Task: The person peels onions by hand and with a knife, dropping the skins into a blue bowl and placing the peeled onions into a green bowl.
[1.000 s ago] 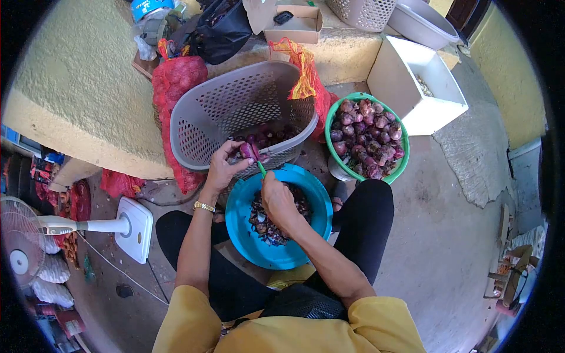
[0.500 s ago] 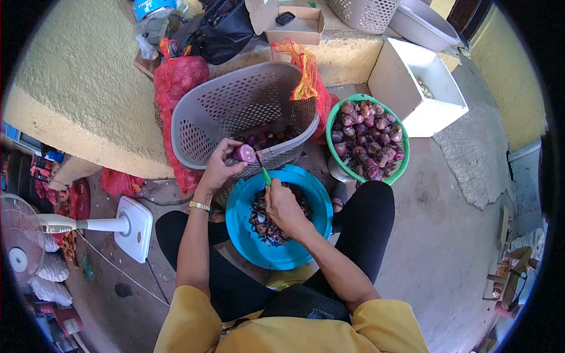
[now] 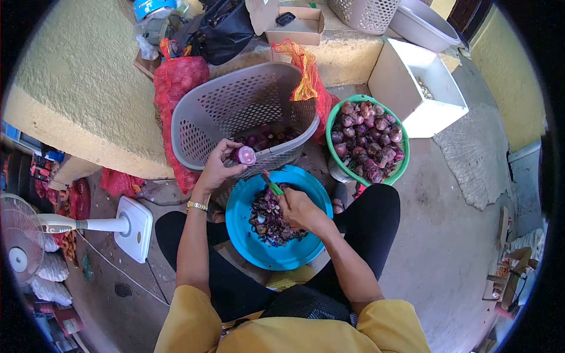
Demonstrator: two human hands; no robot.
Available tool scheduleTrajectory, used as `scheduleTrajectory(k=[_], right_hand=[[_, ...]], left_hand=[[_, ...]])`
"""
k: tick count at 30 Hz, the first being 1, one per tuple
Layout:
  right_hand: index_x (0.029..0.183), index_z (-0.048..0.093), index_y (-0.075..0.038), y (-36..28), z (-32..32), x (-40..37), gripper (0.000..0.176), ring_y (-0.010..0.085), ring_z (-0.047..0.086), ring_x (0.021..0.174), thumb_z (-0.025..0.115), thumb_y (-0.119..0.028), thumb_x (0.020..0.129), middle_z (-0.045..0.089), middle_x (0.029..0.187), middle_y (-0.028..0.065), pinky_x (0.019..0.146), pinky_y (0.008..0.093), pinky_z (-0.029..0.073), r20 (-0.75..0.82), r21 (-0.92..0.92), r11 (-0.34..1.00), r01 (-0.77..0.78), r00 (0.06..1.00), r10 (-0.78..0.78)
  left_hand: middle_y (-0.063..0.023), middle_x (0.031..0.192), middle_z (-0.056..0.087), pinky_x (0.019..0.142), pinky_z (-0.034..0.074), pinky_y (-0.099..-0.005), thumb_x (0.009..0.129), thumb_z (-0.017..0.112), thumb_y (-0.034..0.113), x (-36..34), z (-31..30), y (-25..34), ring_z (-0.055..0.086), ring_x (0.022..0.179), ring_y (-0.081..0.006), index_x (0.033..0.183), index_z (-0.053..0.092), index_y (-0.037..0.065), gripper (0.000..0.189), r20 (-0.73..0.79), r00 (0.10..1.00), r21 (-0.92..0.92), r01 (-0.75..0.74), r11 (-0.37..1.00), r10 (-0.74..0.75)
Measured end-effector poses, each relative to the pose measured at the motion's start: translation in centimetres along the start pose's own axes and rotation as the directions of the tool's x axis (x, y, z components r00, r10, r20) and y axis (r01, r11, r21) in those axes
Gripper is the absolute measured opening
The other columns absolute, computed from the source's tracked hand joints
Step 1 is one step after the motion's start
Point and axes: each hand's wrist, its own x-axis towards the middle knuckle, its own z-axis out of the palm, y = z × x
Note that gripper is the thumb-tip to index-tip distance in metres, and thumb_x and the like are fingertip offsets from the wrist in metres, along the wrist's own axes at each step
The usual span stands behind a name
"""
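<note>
A cut purple onion (image 3: 246, 156), its pale ringed face turned to the right, is gripped by my left hand (image 3: 219, 166) at the near rim of the grey perforated basket (image 3: 203, 132). My right hand (image 3: 298, 209) is closed round the green handle of a small knife (image 3: 275, 186), its blade pointing up and left over the blue basin (image 3: 247, 250). Dark onion skins and trimmings (image 3: 272, 226) lie in that basin. Several purple onions (image 3: 263, 139) rest at the bottom of the grey basket. Right of it, a green-rimmed tub (image 3: 405, 162) is heaped with unpeeled onions.
Red mesh sacks (image 3: 176, 79) stand left of the basket. A white box (image 3: 400, 88) is at the back right, near a grey basin (image 3: 425, 29). A fan (image 3: 20, 256) and white base (image 3: 133, 229) are at left. My knees flank the blue basin.
The knife and my right hand have moved away from the onion, down and to the right over the basin. The onion's cut face now shows more fully.
</note>
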Motion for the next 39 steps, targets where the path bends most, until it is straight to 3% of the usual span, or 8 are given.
scheduleTrajectory(k=[5,14,20,28,30,32,34,39], right_hand=[[0.094,0.065,-0.003,0.1,-0.5,-0.3,0.029,0.0387,0.069,0.084,0.059,-0.031,0.094,0.069,0.085,0.0224,0.073,0.0535,0.052,0.003,-0.504,0.862,0.051,0.998,-0.057],[0.089,0.070,-0.010,-1.0,-0.7,-0.7,0.022,0.0339,0.066,0.076,0.071,-0.030,0.084,0.065,0.078,0.0122,0.066,0.0466,0.051,-0.161,-0.619,0.764,0.184,0.922,-0.353],[0.089,0.068,-0.010,-2.8,-2.0,-1.6,0.018,0.0335,0.066,0.078,0.073,-0.025,0.081,0.063,0.079,0.0117,0.066,0.0460,0.051,-0.222,-0.594,0.768,0.241,0.868,-0.444],[0.096,0.071,-0.008,-3.7,-5.7,-3.1,0.022,0.0372,0.067,0.078,0.074,-0.024,0.081,0.067,0.083,0.0152,0.069,0.0470,0.052,-0.198,-0.507,0.837,0.208,0.917,-0.348],[0.096,0.072,-0.007,-3.3,-6.7,-3.2,0.022,0.0374,0.068,0.079,0.074,-0.025,0.083,0.070,0.085,0.0156,0.069,0.0467,0.053,-0.229,-0.490,0.854,0.176,0.919,-0.321],[0.095,0.072,-0.007,-2.5,-7.2,-2.9,0.023,0.0380,0.068,0.080,0.074,-0.027,0.083,0.070,0.084,0.0171,0.070,0.0477,0.053,-0.209,-0.504,0.844,0.184,0.922,-0.325],[0.086,0.066,-0.004,-1.8,-6.9,-2.4,0.022,0.0392,0.068,0.078,0.072,-0.025,0.083,0.068,0.079,0.0182,0.069,0.0491,0.054,-0.192,-0.544,0.828,0.138,0.940,-0.283],[0.088,0.066,-0.005,-1.5,-5.5,-1.4,0.027,0.0389,0.068,0.080,0.072,-0.031,0.085,0.068,0.079,0.0189,0.069,0.0498,0.053,-0.063,-0.549,0.814,0.190,0.962,-0.267]], left_hand=[[-0.0050,0.114,0.063,0.101,0.044,-0.0313,0.075,0.082,0.006,0.0,0.1,0.3,0.059,0.110,-0.0143,0.122,0.053,0.004,0.055,-0.001,1.000,0.002,0.015,1.000,-0.015],[-0.0052,0.116,0.063,0.104,0.043,-0.0327,0.074,0.083,0.009,-0.8,1.1,2.7,0.059,0.113,-0.0155,0.118,0.056,0.003,0.052,0.024,0.999,0.023,-0.043,0.999,0.042],[-0.0088,0.114,0.064,0.102,0.045,-0.0334,0.070,0.079,0.012,-1.7,2.4,3.9,0.061,0.111,-0.0212,0.115,0.060,0.001,0.050,0.293,0.956,0.342,-0.135,0.930,0.031],[-0.0089,0.115,0.063,0.103,0.044,-0.0327,0.070,0.078,0.010,-2.4,1.2,4.7,0.060,0.112,-0.0206,0.116,0.059,0.001,0.051,0.248,0.968,0.379,-0.055,0.924,-0.044],[-0.0066,0.121,0.061,0.104,0.044,-0.0326,0.072,0.079,0.003,-2.8,0.7,5.0,0.058,0.117,-0.0185,0.119,0.058,0.003,0.051,0.105,0.994,0.098,0.009,0.995,-0.020],[-0.0056,0.128,0.058,0.107,0.043,-0.0328,0.073,0.080,-0.001,-2.7,0.0,5.5,0.055,0.121,-0.0174,0.121,0.056,0.004,0.055,0.067,0.997,0.018,-0.030,0.999,0.029],[-0.0071,0.130,0.058,0.108,0.043,-0.0335,0.071,0.083,0.000,-2.8,-0.1,6.5,0.055,0.123,-0.0177,0.123,0.054,0.005,0.060,-0.024,0.992,-0.298,-0.126,0.946,0.125],[-0.0127,0.131,0.060,0.108,0.045,-0.0358,0.065,0.085,0.001,-3.1,-0.7,7.7,0.057,0.122,-0.0214,0.124,0.055,0.006,0.066,-0.081,0.965,-0.495,-0.256,0.831,0.249]])
